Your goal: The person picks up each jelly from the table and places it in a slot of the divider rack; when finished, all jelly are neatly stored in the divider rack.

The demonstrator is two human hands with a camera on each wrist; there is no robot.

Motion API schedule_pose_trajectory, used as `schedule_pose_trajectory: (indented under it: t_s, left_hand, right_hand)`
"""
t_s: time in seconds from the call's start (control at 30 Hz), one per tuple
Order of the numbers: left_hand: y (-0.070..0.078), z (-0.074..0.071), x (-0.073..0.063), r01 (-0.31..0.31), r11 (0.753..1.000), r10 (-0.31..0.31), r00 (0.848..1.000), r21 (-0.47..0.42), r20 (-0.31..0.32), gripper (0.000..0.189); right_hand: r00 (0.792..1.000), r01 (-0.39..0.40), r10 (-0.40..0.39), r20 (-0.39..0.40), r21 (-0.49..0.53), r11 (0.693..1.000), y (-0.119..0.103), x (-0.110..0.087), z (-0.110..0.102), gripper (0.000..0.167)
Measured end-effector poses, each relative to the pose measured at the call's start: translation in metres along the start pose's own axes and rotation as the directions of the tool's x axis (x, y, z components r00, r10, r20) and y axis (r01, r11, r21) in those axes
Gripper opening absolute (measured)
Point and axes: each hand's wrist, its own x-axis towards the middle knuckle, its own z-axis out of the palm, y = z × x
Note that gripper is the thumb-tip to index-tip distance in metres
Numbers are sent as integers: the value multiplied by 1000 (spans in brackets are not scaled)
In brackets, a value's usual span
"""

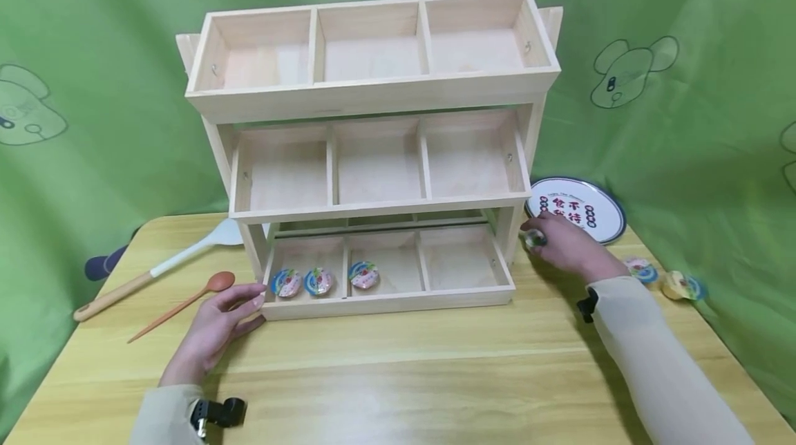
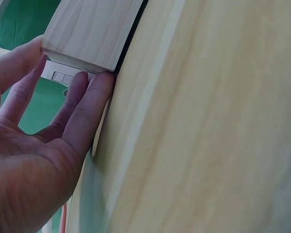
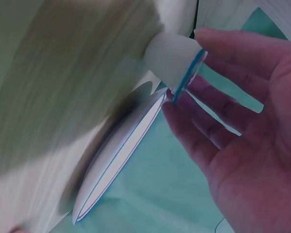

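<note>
**A:** Anyone else squinting at this jelly cup (image 1: pixel 535 238)? In the head view the right hand (image 1: pixel 566 241) blocks a chunk of it, plus some of the plate (image 1: pixel 600 204).

**B:** Yep. Right wrist cam gets its pale side, but the lid (image 3: pixel 190 73) is nearly edge-on, so good luck reading it. Can't tell if the base touches the tabletop (image 1: pixel 385 390) either. Another cup (image 1: pixel 643 269) is half tucked behind the sleeve (image 1: pixel 640 341), and the spatula (image 1: pixel 180 251) runs behind the rack's left leg (image 1: pixel 253 251).

**A:** Much room?

**B:** Tight over there: the cup's in the gap between the right leg (image 1: pixel 510 231) and the plate. Loads of tabletop in front of the bottom tray (image 1: pixel 385 303), though.

**A:** And the grip?

**B:** Right one's a cup-wide pinch, thumb and fingertips on opposite sides of the rim. Left hand (image 1: pixel 218 327) is loosely spread, fingertips touching the tray's front left corner.
</note>
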Motion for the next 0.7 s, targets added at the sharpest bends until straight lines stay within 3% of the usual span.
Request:
schedule_pose_trajectory:
  t_s: [0.7]
  left_hand:
    - [-3,-2,0,3,1000,-3,1000,-12,-11,31]
  right_hand:
    - [997,71,-73,-17,-83,994,-22,-35,-10,41]
